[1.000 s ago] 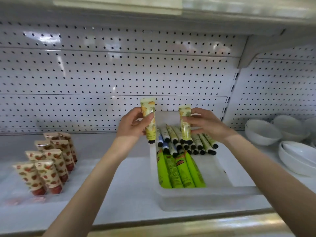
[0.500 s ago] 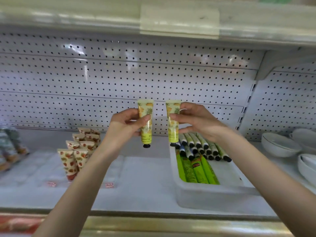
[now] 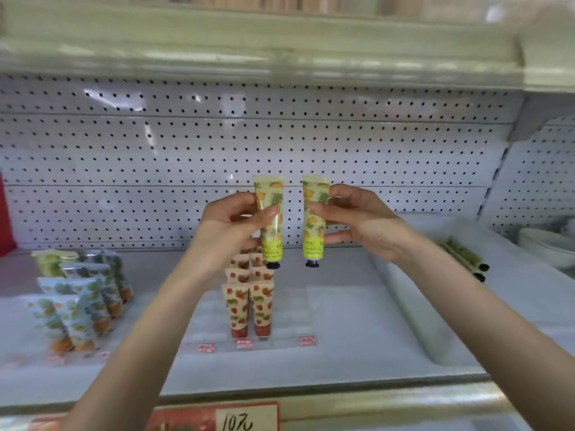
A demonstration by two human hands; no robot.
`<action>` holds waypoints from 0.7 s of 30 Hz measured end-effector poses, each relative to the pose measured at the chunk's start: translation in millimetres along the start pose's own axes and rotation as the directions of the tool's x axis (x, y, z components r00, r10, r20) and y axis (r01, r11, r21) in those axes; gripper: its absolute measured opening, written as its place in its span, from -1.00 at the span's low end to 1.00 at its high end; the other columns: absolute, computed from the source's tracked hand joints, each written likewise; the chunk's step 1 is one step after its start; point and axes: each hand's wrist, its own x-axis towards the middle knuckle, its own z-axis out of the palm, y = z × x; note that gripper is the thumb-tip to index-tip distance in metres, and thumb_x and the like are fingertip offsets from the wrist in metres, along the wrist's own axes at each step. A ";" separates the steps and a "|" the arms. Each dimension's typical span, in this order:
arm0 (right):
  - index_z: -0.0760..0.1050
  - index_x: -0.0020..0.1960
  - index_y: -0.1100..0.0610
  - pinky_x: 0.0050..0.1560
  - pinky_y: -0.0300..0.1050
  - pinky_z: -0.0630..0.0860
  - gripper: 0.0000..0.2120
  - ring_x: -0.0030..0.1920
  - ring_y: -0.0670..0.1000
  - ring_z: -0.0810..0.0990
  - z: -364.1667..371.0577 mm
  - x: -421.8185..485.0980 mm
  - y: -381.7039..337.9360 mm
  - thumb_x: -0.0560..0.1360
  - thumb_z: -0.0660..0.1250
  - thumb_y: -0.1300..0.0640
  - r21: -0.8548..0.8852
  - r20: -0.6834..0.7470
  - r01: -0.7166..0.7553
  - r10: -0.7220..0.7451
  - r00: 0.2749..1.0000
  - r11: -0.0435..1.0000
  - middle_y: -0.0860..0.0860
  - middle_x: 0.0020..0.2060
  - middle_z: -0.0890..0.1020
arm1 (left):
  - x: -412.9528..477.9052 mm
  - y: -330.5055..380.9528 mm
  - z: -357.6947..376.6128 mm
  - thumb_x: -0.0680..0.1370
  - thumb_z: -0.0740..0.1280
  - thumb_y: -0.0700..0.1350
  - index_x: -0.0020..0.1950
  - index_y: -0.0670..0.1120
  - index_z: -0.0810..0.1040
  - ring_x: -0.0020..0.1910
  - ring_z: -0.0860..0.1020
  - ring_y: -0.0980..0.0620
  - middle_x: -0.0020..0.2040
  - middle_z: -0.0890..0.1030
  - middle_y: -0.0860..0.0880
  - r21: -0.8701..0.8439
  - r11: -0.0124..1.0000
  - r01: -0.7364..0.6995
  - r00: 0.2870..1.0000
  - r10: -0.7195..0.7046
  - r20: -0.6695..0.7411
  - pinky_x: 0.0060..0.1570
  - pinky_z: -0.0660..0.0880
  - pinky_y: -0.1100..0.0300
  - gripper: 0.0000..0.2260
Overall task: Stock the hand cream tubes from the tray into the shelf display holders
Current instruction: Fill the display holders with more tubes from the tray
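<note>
1. Spanning the frame's upper half: white pegboard (image 3: 280,144) backing the shelf.
2. Right edge: translucent tray (image 3: 413,306), blurred.
3. Lower centre: strawberry-print tubes (image 3: 249,306) standing in rows.
4. Centre: left hand (image 3: 230,225) pinching one pineapple-print tube (image 3: 271,222) upright, cap down.
5. Centre right: right hand (image 3: 357,219) gripping a second pineapple-print tube (image 3: 315,222), just beside the first.

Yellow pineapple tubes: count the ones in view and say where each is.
2. One yellow pineapple tube is held upright, cap down, in the left hand; the other likewise in the right hand. More may lie hidden in the blurred tray.
</note>
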 end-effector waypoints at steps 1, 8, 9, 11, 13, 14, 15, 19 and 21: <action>0.53 -0.04 0.12 -0.18 -0.14 0.62 -0.89 -0.18 -0.12 0.65 12.7 0.1 0.4 0.45 0.39 0.19 0.003 -0.009 0.000 0.000 1.000 1.000 -0.13 -0.32 0.63 | -0.7 0.3 -11.2 0.46 0.39 -0.16 -0.07 -0.08 0.61 -0.23 0.61 0.19 -0.13 0.64 -0.02 0.001 1.000 0.001 1.000 -0.001 0.013 -0.34 0.53 0.33 -0.93; 0.53 -0.07 0.11 -0.22 -0.16 0.61 -0.91 -0.10 -0.03 0.66 66.7 -11.4 1.9 0.44 0.39 0.21 -0.024 -0.060 -0.019 0.017 0.998 1.000 0.01 -0.15 0.64 | -9.9 -0.1 -59.3 0.48 0.37 -0.20 -0.07 -0.13 0.59 -0.25 0.60 0.22 -0.14 0.64 -0.04 0.000 1.000 -0.007 0.998 0.007 0.063 -0.35 0.53 0.34 -0.94; 0.52 -0.06 0.12 -0.23 -0.17 0.61 -0.91 -0.09 -0.02 0.66 70.2 -13.5 1.2 0.45 0.39 0.21 -0.032 -0.062 -0.020 0.018 0.998 0.999 0.02 -0.13 0.64 | -12.4 -0.4 -64.0 0.48 0.37 -0.20 -0.06 -0.14 0.59 -0.25 0.60 0.22 -0.14 0.63 -0.04 0.003 1.000 -0.013 0.998 0.013 0.067 -0.35 0.52 0.35 -0.94; 0.52 -0.02 0.15 -0.25 -0.19 0.60 -0.88 -0.09 -0.02 0.66 74.9 -16.1 -0.4 0.45 0.39 0.20 -0.033 -0.057 -0.021 0.019 0.998 0.999 0.05 -0.10 0.64 | -17.3 -0.3 -73.3 0.48 0.37 -0.19 -0.05 -0.13 0.59 -0.24 0.60 0.20 -0.12 0.63 -0.06 -0.007 1.000 -0.022 0.998 0.022 0.060 -0.33 0.52 0.35 -0.92; 0.52 0.01 0.17 -0.23 -0.17 0.60 -0.84 -0.07 -0.04 0.65 80.0 -17.3 -1.4 0.45 0.38 0.19 -0.037 -0.034 -0.028 0.027 0.999 0.999 0.06 -0.07 0.64 | -23.1 1.4 -83.3 0.47 0.37 -0.18 -0.04 -0.10 0.59 -0.21 0.61 0.19 -0.10 0.63 -0.06 -0.019 0.999 -0.032 0.999 0.033 0.035 -0.30 0.53 0.34 -0.91; 0.52 0.02 0.17 -0.21 -0.16 0.61 -0.84 -0.06 -0.04 0.65 82.6 -17.1 -0.8 0.45 0.38 0.18 -0.043 -0.018 -0.033 0.032 0.999 0.999 0.05 -0.07 0.64 | -26.7 2.7 -87.8 0.47 0.36 -0.18 -0.03 -0.09 0.59 -0.21 0.61 0.19 -0.10 0.63 -0.05 -0.018 0.999 -0.042 0.999 0.043 0.023 -0.29 0.54 0.34 -0.91; 0.52 0.01 0.15 -0.18 -0.14 0.62 -0.84 -0.04 -0.04 0.65 85.3 -16.7 -0.1 0.44 0.38 0.17 -0.050 0.000 -0.037 0.038 0.999 0.998 0.05 -0.05 0.63 | -30.5 3.6 -92.2 0.47 0.36 -0.18 -0.03 -0.08 0.59 -0.20 0.61 0.19 -0.11 0.64 -0.04 -0.014 0.999 -0.050 0.999 0.051 0.009 -0.27 0.55 0.33 -0.91; 0.52 -0.01 0.13 -0.23 -0.19 0.61 -0.79 -0.06 -0.06 0.65 100.2 -14.4 -1.5 0.38 0.40 0.13 -0.028 0.058 -0.051 0.052 0.997 0.998 0.02 -0.08 0.64 | -48.5 4.9 -109.5 0.45 0.37 -0.18 -0.04 -0.08 0.59 -0.19 0.62 0.16 -0.12 0.65 -0.03 0.010 0.999 -0.039 0.997 0.040 -0.067 -0.20 0.60 0.26 -0.89; 0.53 -0.01 0.12 -0.26 -0.22 0.59 -0.83 -0.13 -0.11 0.65 108.9 -13.3 0.9 0.41 0.39 0.16 -0.021 0.082 -0.059 0.061 0.995 0.998 0.00 -0.11 0.63 | -56.7 6.7 -119.6 0.44 0.37 -0.16 -0.03 -0.09 0.59 -0.18 0.63 0.14 -0.14 0.66 0.00 0.011 0.999 -0.039 0.996 0.039 -0.085 -0.21 0.59 0.26 -0.87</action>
